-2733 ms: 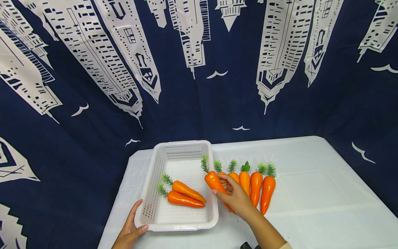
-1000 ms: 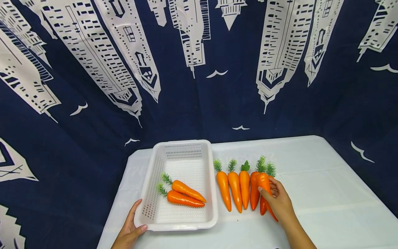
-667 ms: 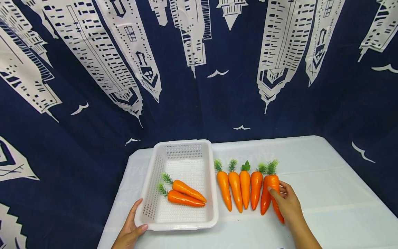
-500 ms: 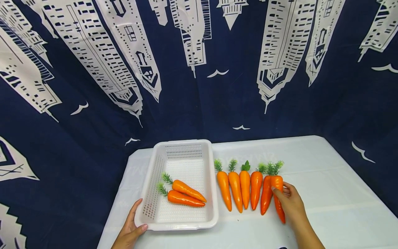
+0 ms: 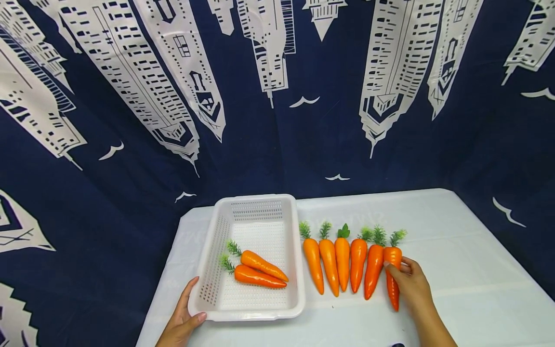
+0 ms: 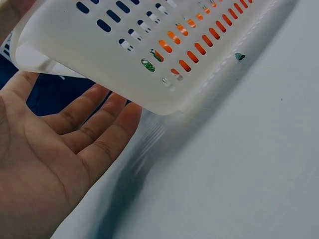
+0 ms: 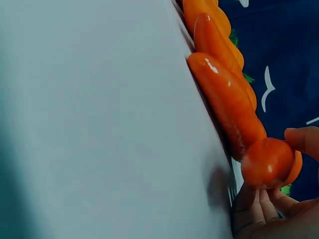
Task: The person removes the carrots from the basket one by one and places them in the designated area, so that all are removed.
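Observation:
My right hand [image 5: 412,284] pinches an orange carrot [image 5: 393,274] with a green top at the right end of a carrot row on the table. In the right wrist view, thumb and fingers sit on either side of that carrot [image 7: 269,163], its tip towards the camera. A redder carrot [image 5: 374,272] lies just left of it, with several more beyond. My left hand [image 5: 182,318] holds the near left corner of a white plastic basket [image 5: 247,315]. Inside the basket lie two carrots [image 5: 260,277], side by side and slanted. In the left wrist view, fingertips [image 6: 130,113] rest at the basket's perforated wall [image 6: 134,64].
A white cloth covers the table [image 5: 468,270]. Behind it hangs a dark blue curtain [image 5: 303,144] printed with white buildings and birds. A small dark object [image 5: 397,345] shows at the bottom edge of the head view.
My right hand has carried its carrot from over the basket's right rim to the row's right end, lowering it and shifting it right beside the redder carrot. The left hand and basket stay put.

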Available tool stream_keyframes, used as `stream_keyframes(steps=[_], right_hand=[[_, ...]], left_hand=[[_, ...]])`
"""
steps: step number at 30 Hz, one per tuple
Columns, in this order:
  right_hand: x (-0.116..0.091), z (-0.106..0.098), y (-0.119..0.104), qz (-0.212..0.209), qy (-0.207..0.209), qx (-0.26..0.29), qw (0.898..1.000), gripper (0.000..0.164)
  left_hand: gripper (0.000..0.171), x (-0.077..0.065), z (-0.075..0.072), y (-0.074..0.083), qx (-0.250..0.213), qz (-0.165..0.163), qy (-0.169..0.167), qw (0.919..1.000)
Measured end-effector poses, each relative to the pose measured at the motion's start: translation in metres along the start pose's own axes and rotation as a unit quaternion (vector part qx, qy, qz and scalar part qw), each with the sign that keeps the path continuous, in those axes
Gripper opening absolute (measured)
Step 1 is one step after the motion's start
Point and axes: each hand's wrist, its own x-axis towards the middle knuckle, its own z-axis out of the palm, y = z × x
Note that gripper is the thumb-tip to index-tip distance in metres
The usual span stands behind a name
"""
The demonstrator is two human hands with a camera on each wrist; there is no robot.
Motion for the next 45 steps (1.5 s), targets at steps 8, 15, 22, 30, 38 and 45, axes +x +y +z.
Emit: stream_keyframes(steps=[8, 15, 22, 30, 38, 45], right_hand=[[0.001, 0.000, 0.004, -0.001, -0.020, 0.024, 1.000, 0.089], [0.001, 0.000, 0.006, -0.002, -0.021, 0.052, 0.998, 0.081], [0.002, -0.002, 0.010, -0.008, -0.006, 0.035, 0.999, 0.080], [0.000, -0.003, 0.010, -0.015, 0.000, 0.033, 0.999, 0.079], [0.000, -0.008, 0.012, -0.004, -0.002, 0.036, 0.999, 0.082], [0.000, -0.012, 0.013, -0.006, 0.010, 0.034, 0.999, 0.080]], left_hand=[[0.090, -0.001, 0.000, 0.000, 0.005, 0.000, 0.007, 1.0000], [0.090, 0.000, 0.001, 0.000, 0.003, 0.000, 0.006, 1.0000], [0.090, 0.000, 0.001, 0.000, 0.001, 0.000, 0.005, 1.0000], [0.089, 0.000, 0.000, -0.002, 0.000, 0.004, 0.000, 1.0000], [0.089, 0.000, 0.001, -0.001, 0.009, -0.002, 0.014, 0.9999], [0.089, 0.000, 0.000, -0.002, 0.004, -0.003, 0.011, 0.9999]])
